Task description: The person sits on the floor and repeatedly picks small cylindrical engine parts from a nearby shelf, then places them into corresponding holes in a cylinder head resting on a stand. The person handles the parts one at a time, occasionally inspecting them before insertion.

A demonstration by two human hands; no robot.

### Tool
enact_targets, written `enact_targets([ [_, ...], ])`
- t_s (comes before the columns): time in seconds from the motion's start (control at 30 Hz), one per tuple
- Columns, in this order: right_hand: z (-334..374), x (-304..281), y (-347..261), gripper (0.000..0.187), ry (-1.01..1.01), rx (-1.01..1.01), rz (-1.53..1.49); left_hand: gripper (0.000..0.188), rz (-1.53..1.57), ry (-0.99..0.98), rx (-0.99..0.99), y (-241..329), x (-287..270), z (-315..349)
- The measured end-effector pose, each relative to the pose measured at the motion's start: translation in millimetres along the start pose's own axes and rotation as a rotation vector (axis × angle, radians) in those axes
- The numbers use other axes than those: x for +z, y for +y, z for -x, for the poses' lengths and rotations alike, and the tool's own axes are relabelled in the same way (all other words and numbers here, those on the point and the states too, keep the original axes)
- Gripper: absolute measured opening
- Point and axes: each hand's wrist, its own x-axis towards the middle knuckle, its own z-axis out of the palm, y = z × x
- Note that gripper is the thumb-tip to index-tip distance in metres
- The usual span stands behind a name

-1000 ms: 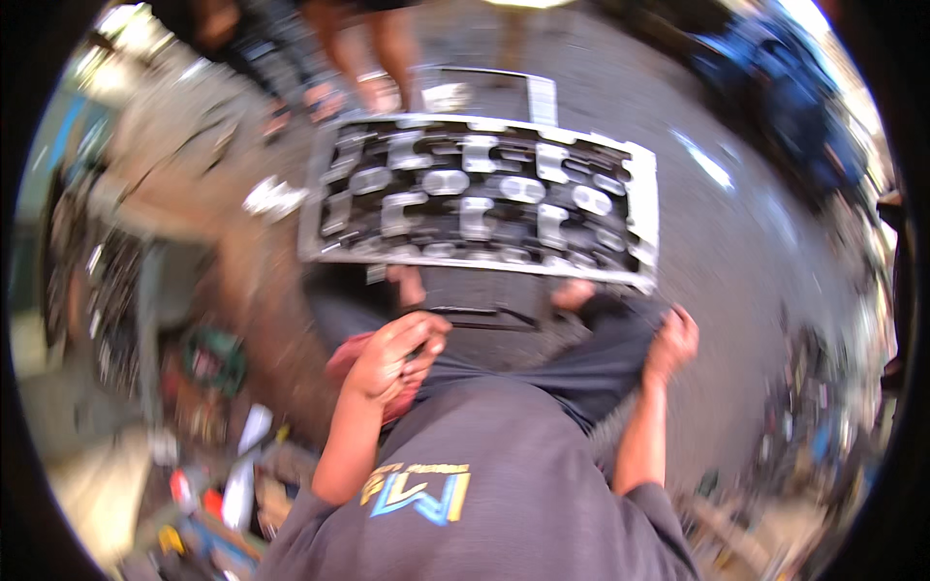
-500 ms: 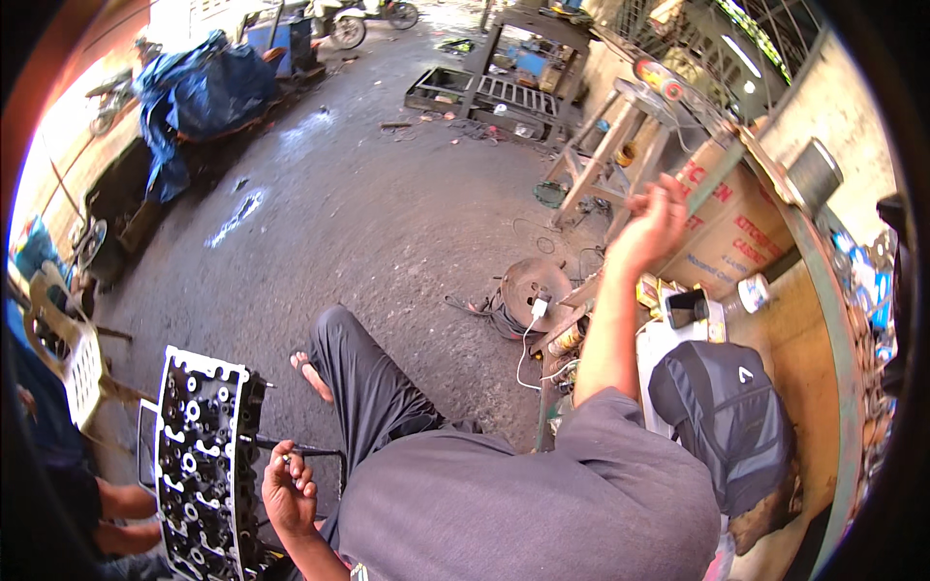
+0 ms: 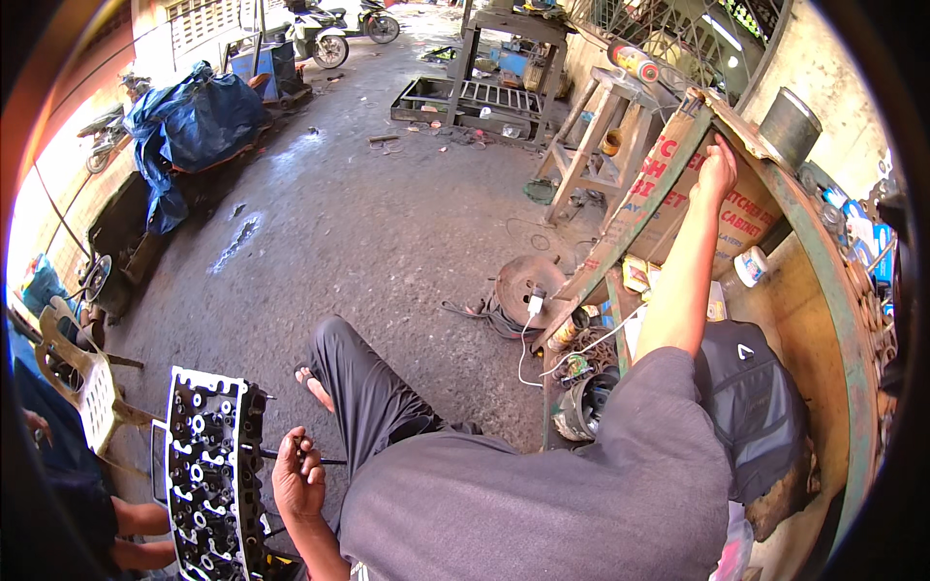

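Note:
My left hand (image 3: 298, 474) is raised beside a long cylinder head (image 3: 201, 484). Its fingers are curled in a pinch; something small and dark seems to be between them, too small to name. The cylinder head stands on end with its valve side showing, pale metal along its rim and dark inside. My right hand (image 3: 717, 172) reaches far out to the upper corner of a green-edged bench frame (image 3: 668, 184). There its fingers close against the frame, partly hidden from view. Behind that hand is a printed cardboard panel (image 3: 741, 228).
At the left edge sits another person, forearms (image 3: 145, 533) near the cylinder head, beside a plastic chair (image 3: 97, 397). A dark backpack (image 3: 751, 407) lies on the bench's lower shelf. Beyond are a cable reel (image 3: 523, 281), a wooden stool (image 3: 601, 126) and a blue tarp (image 3: 199, 121).
My right hand has moved right and up, from loosely spread in the air to the bench frame corner. The left hand stays curled beside the cylinder head. The view has shifted slightly.

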Motion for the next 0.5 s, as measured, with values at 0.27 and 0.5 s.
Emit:
enact_targets([
  [0.27, -11.8, 9.2, -0.4, 0.039, -0.060, 0.020, -0.065, 0.026, 0.028, 0.010, -0.025, -5.2, -6.5, 2.1],
  [0.5, -79.2, -4.3, 55.2, 0.029, -0.124, 0.146, 0.150, 0.025, -0.021, 0.088, -0.033, -4.9, 5.4, 4.4],
])
